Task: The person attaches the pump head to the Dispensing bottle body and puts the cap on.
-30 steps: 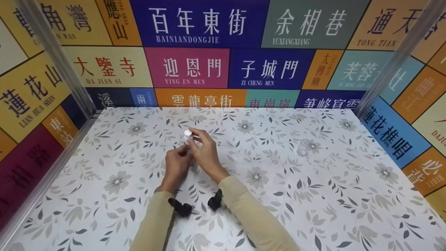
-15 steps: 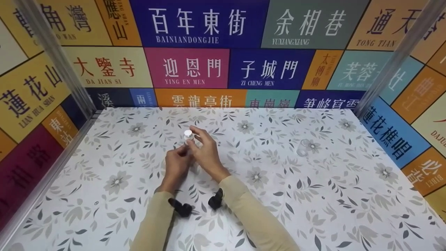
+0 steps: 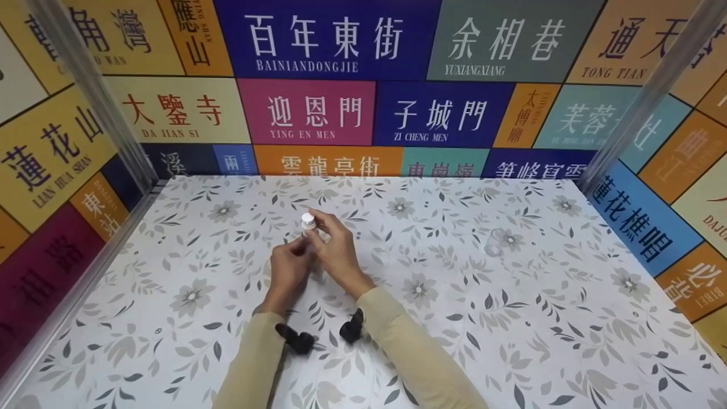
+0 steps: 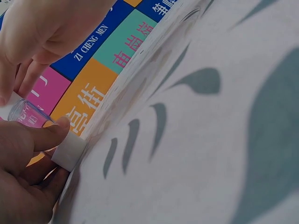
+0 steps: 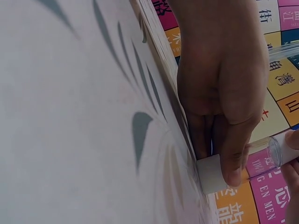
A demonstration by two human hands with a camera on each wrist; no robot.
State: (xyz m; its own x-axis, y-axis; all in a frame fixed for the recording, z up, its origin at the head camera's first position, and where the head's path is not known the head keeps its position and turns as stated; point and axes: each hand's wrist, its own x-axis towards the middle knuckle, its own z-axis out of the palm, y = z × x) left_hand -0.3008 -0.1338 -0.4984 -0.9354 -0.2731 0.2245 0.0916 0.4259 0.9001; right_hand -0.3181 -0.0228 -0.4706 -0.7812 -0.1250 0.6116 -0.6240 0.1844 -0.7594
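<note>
Hardly any shift this past second, so I'd judge the work held steady. My left grip [image 3: 288, 271] holds the clear bottle [image 4: 30, 113] by its white lower end [image 4: 69, 151], down by the tabletop [image 3: 392, 250]; my right grip [image 3: 337, 251] pinches its white top [image 3: 308, 218]. Fingers block my head view; a clear object [image 3: 493, 243] sits well right.

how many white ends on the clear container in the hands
2 on the clear container: the upper white end, at the right hand, and the lower white end, gripped by the left hand. Both are partly covered; none seems wholly hidden.
</note>
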